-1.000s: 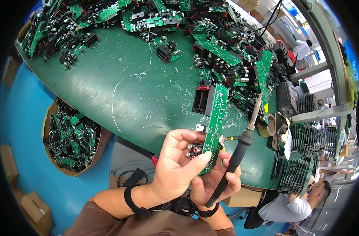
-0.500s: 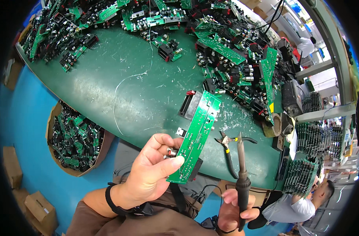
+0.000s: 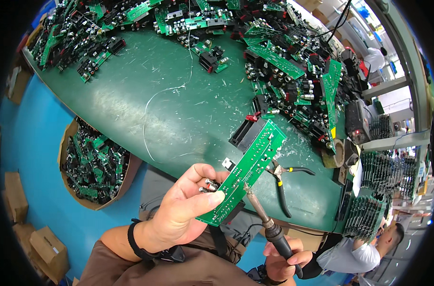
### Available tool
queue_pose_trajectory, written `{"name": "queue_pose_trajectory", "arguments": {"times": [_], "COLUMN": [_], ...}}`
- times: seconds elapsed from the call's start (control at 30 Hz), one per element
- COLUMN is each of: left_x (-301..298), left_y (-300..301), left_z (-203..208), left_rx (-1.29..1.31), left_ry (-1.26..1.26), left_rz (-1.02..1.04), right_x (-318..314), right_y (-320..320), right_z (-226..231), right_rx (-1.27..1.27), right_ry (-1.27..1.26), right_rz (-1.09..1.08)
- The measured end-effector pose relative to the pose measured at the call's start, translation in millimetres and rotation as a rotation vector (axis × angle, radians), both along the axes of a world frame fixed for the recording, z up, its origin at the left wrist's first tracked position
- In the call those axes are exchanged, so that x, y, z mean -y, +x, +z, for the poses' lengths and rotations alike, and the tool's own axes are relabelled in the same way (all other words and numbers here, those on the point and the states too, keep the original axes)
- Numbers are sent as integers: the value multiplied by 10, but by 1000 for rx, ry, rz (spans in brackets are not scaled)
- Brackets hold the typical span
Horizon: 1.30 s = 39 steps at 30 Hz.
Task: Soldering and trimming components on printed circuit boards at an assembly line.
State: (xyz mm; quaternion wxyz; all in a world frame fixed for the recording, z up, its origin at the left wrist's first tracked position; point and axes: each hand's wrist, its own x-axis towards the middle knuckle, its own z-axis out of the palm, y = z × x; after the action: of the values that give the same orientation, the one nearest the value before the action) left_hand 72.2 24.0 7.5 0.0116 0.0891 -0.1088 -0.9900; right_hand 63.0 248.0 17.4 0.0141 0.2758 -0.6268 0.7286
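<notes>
My left hand [image 3: 186,205] is closed on a long green circuit board [image 3: 255,159], thumb on its solder side. The board is tilted above the table's near edge, with black connectors and metal jacks showing along its left side. My right hand [image 3: 286,262] grips the dark handle of a soldering iron [image 3: 276,233]. The iron's tip is at the board's right edge, near the middle; whether it touches cannot be made out. Just right of the board, pliers [image 3: 281,183] with black and yellow handles lie spread on the green table [image 3: 131,105].
Heaps of circuit boards [image 3: 283,62] cover the table's far and right sides. A thin wire [image 3: 148,112] trails across it. At the lower left, a round bin [image 3: 124,178] full of boards stands on the blue floor, near cardboard boxes [image 3: 48,250]. Another person [image 3: 350,255] sits at the right.
The soldering iron has swung left from upright, bringing its tip to the board. The board has tilted further to the right in my left hand. The whole view has shifted slightly.
</notes>
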Motion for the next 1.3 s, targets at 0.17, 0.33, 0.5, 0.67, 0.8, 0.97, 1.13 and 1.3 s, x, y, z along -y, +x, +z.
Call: {"name": "queue_pose_trajectory", "arguments": {"times": [0.17,0.33,0.5,0.67,0.8,0.97,1.13,1.3], "left_x": [-4,7,1,2,-7,-12,-17,-13], "left_y": [9,26,23,9,9,9,20,25], "left_z": [-5,-48,-31,-35,-21,-18,-6,-1], "left_rx": [63,64,87,79,83,88,101,96], "left_ry": [39,49,33,30,24,24,19,35], "left_rz": [-15,-22,-12,-21,-19,-31,-34,-48], "right_x": [-2,8,32,36,16,3,10,9], "right_y": [-33,-27,-36,-50,-49,-51,-54,-55], "right_z": [-42,-20,-24,-28,-11,-19,-26,-41], "right_rx": [-68,-64,-59,-75,-51,-68,-56,-56], "right_ry": [4,92,92,90,97,106,94,94], "right_rz": [-7,-16,-1,3,22,17,11,-7]}}
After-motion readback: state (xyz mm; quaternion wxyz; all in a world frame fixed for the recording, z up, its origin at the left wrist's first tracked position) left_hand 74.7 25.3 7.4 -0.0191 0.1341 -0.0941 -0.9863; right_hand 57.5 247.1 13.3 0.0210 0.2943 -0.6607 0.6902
